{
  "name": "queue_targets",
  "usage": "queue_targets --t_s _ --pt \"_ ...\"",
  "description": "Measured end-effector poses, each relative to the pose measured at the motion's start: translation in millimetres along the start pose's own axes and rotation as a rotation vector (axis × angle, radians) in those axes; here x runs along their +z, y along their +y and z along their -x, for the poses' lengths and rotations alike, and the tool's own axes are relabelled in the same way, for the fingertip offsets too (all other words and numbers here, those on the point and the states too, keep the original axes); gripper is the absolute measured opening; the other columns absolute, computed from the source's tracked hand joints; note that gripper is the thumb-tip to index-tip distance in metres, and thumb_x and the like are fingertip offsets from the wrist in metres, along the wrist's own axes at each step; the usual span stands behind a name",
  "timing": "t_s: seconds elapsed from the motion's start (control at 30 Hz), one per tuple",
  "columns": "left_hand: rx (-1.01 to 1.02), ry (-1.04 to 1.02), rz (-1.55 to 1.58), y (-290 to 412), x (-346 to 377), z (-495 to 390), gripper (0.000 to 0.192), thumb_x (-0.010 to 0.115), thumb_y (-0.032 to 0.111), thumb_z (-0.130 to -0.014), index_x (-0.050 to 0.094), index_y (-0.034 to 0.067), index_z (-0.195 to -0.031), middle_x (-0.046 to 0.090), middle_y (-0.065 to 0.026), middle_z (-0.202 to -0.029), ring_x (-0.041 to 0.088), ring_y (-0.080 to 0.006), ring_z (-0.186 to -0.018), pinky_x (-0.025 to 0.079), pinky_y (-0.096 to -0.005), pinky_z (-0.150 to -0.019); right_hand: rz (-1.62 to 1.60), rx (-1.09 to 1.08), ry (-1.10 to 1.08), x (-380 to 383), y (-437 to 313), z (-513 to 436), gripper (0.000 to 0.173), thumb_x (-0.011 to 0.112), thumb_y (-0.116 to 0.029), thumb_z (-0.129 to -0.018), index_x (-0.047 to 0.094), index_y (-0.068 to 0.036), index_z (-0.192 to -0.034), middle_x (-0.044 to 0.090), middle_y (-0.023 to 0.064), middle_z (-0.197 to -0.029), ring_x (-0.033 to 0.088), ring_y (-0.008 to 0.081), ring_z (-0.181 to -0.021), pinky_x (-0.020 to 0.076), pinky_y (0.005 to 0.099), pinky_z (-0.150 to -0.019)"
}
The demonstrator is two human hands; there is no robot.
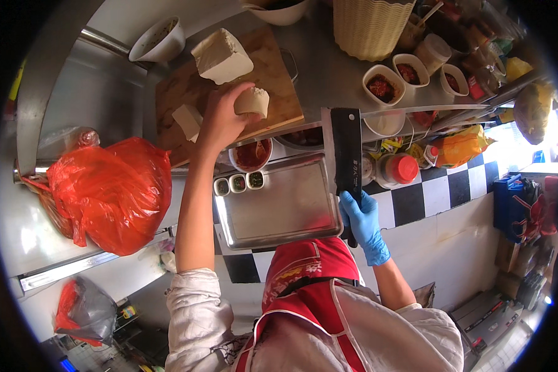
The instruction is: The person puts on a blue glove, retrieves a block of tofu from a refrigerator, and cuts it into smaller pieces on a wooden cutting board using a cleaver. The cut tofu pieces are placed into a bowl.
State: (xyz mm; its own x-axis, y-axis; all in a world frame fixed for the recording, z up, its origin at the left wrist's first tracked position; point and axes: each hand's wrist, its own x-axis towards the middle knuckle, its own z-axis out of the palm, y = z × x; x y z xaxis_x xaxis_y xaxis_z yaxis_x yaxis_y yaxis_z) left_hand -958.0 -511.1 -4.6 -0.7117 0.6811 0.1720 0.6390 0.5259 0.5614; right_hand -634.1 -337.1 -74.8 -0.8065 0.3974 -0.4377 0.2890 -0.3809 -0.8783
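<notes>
My bare left hand [225, 114] grips a pale block of what looks like tofu [252, 102] above a wooden cutting board [279, 88]. A larger pale block [222, 56] sits on the board beyond that hand, and a smaller piece [188, 122] lies to its left. In a blue glove, my right hand [363, 223] holds a cleaver [346, 149] by its handle, the broad blade pointing away from me, to the right of the board. Below the board is a metal tray [279, 204] with small dishes of chopped green stuff [238, 183] at its upper left corner.
A red plastic bag [116, 195] bulges at the left. Near the board stand a white bowl [160, 41] and a bowl of red sauce [251, 154]. To the right are a woven basket [372, 28], square dishes of red chilli [383, 86] and a red-lidded jar [402, 168].
</notes>
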Motion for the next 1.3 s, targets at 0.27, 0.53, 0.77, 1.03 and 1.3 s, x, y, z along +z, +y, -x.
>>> queue_targets --t_s 0.27,0.53,0.77,1.03,1.3 --pt "-0.285 0.111 -0.252 41.0 16.9 -13.1 0.074 0.076 0.051 -0.089 0.058 0.0 -0.14 0.07 -0.024 -0.126 0.066 -0.0406 -0.12 0.05 -0.0434 -0.103 -0.016 0.013 0.036 16.3 -35.6 -16.8 0.027 0.068 -0.029 -0.103 0.064 -0.006 -0.091 0.053 -0.0067 -0.069 0.045 0.0026 -0.058 0.0357 0.0221 -0.053" --pt "0.002 -0.378 -0.334 41.1 -33.3 -27.8 0.083 0.053 -0.012 -0.092 0.04 0.035 -0.159 0.03 -0.0147 -0.167 0.041 -0.0386 -0.148 0.041 -0.0443 -0.119 -0.039 0.031 0.049 11.9 -22.9 -11.3 0.025 0.068 -0.028 -0.103 0.062 -0.006 -0.091 0.054 -0.0062 -0.07 0.046 0.0032 -0.059 0.0361 0.0221 -0.052" --pt "0.313 -0.456 -0.686 30.0 -14.2 -31.8 0.073 0.057 -0.02 -0.08 0.062 0.024 -0.138 0.031 -0.0021 -0.168 0.034 -0.031 -0.153 0.039 -0.0465 -0.121 -0.077 0.109 0.136 7.0 -14.2 -1.9 0.026 0.068 -0.028 -0.103 0.06 -0.006 -0.091 0.054 -0.0051 -0.069 0.046 0.004 -0.057 0.0362 0.0228 -0.051" --pt "0.311 -0.427 -0.613 27.5 -22.2 -41.8 0.055 0.081 0.021 -0.074 0.068 0.008 -0.125 0.058 -0.0102 -0.145 0.056 -0.0334 -0.133 0.051 -0.0446 -0.105 -0.077 0.079 0.12 2.3 -10.7 -3.3 0.024 0.068 -0.027 -0.103 0.063 -0.006 -0.093 0.053 -0.0061 -0.068 0.045 0.0029 -0.057 0.0351 0.0224 -0.051" --pt "0.035 -0.31 -0.569 29.6 -15.5 -26.7 0.067 0.084 0.05 -0.076 0.067 0.003 -0.119 0.075 -0.0251 -0.095 0.074 -0.0401 -0.094 0.058 -0.0513 -0.086 0.212 -0.109 0.137 15.6 -34.0 -10.2 0.025 0.068 -0.023 -0.101 0.07 0.002 -0.107 0.061 -0.0003 -0.069 0.054 0.011 -0.058 0.0435 0.0279 -0.056"
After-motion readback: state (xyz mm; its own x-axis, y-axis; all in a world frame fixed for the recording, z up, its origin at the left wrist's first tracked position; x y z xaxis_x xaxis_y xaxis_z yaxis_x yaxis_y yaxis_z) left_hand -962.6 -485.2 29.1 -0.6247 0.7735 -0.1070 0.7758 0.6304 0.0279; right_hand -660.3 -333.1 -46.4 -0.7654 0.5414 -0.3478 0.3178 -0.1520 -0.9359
